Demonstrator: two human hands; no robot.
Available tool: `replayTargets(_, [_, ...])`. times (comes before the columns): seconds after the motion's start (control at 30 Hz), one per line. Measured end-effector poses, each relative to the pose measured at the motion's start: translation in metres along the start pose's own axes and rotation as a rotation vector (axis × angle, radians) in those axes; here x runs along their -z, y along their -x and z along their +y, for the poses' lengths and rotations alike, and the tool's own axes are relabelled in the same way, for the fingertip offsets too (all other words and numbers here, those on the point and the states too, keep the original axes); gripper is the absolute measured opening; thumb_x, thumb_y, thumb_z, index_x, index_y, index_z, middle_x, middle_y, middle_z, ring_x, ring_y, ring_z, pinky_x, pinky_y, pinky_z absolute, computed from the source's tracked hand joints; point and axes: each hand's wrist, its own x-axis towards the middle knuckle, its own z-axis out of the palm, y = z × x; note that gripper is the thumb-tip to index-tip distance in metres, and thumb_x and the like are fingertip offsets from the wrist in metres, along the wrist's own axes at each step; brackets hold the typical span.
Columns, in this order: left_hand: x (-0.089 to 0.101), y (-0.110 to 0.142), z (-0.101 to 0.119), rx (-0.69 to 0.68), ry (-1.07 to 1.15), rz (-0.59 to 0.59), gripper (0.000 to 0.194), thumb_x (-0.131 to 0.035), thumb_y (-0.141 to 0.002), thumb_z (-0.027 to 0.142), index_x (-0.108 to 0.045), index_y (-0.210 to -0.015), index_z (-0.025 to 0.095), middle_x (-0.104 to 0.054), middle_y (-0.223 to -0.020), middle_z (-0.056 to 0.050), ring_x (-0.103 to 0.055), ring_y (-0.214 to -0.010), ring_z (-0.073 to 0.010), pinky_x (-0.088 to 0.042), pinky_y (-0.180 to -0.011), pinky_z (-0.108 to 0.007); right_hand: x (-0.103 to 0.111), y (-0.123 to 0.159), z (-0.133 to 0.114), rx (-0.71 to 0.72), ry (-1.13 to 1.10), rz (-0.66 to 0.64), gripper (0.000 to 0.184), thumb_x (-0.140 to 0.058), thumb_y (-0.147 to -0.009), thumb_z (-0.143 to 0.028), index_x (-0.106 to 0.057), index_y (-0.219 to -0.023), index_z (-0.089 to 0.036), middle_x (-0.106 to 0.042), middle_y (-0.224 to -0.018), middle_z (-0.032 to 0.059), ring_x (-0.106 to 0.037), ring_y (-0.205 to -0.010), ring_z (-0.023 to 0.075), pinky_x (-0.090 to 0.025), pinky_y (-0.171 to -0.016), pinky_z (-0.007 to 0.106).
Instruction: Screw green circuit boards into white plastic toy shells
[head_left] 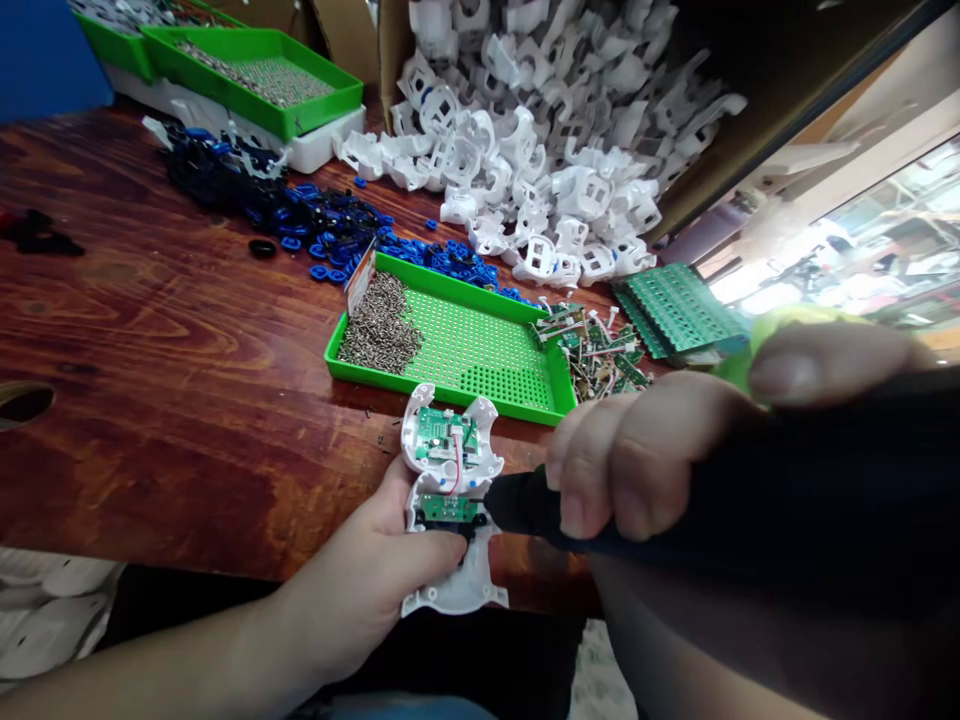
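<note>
My left hand (390, 555) grips a white plastic housing (469, 585) near the table's front edge, thumb pressed over its lower part. Two green circuit boards sit in it: an upper board (435, 432) and a smaller lower board (442, 508), with a red and white cable between them. My right hand (637, 455) is wrapped round a black power screwdriver (720, 510), which lies almost level. Its tip meets the right end of the lower board; the exact contact point is too small to make out.
Behind the housing stands a green perforated tray (487, 402) with a heap of screws (381, 325) at its left. Small circuit boards with cables (604, 350) lie to its right, beside stacked green panels (679, 308). Blue parts (322, 225) and piled white housings (525, 170) fill the back.
</note>
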Motion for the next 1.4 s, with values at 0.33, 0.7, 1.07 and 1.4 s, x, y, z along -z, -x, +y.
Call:
replayTargets(0.33, [-0.001, 0.001, -0.001, -0.015, 0.080, -0.038, 0.054, -0.056, -0.078, 0.005, -0.041, -0.126, 0.023, -0.066, -0.095, -0.001, -0.059, -0.075, -0.0114, -0.043, -0.068, -0.023, -0.019, 0.003, -0.005, 0.096, 0.007, 0.065, 0.041, -0.067, -0.060, -0.062, -0.054, -0.090, -0.037, -0.051, -0.053, -0.0019, -0.049, -0.041, 0.0174, -0.045, -0.037, 0.035])
replayTargets(0.7, [-0.001, 0.000, -0.002, -0.024, 0.061, -0.025, 0.055, -0.056, -0.078, 0.004, -0.042, -0.127, 0.024, -0.067, -0.095, 0.000, -0.058, -0.073, -0.0106, -0.042, -0.066, -0.022, -0.010, 0.007, -0.005, 0.034, 0.009, 0.016, 0.043, -0.066, -0.061, -0.062, -0.054, -0.088, -0.030, -0.053, -0.058, 0.0011, -0.053, -0.046, 0.0189, -0.048, -0.042, 0.038])
replayTargets(1.07, [-0.002, 0.004, 0.003, -0.033, 0.030, 0.017, 0.057, -0.055, -0.076, 0.002, -0.043, -0.126, 0.025, -0.065, -0.103, -0.001, -0.058, -0.090, -0.0168, -0.042, -0.075, -0.027, -0.018, 0.007, -0.001, -0.003, 0.020, -0.013, 0.042, -0.071, -0.056, -0.056, -0.055, -0.086, -0.031, -0.053, -0.060, 0.0000, -0.052, -0.044, 0.0187, -0.048, -0.042, 0.039])
replayTargets(1.4, [-0.005, 0.002, 0.005, -0.040, 0.038, 0.030, 0.054, -0.059, -0.073, 0.003, -0.048, -0.121, 0.023, -0.067, -0.089, 0.000, -0.061, -0.081, -0.0166, -0.044, -0.067, -0.025, -0.006, 0.003, -0.002, -0.090, -0.012, -0.088, 0.047, -0.067, -0.059, -0.060, -0.054, -0.092, -0.030, -0.058, -0.063, 0.0012, -0.056, -0.048, 0.0216, -0.049, -0.045, 0.042])
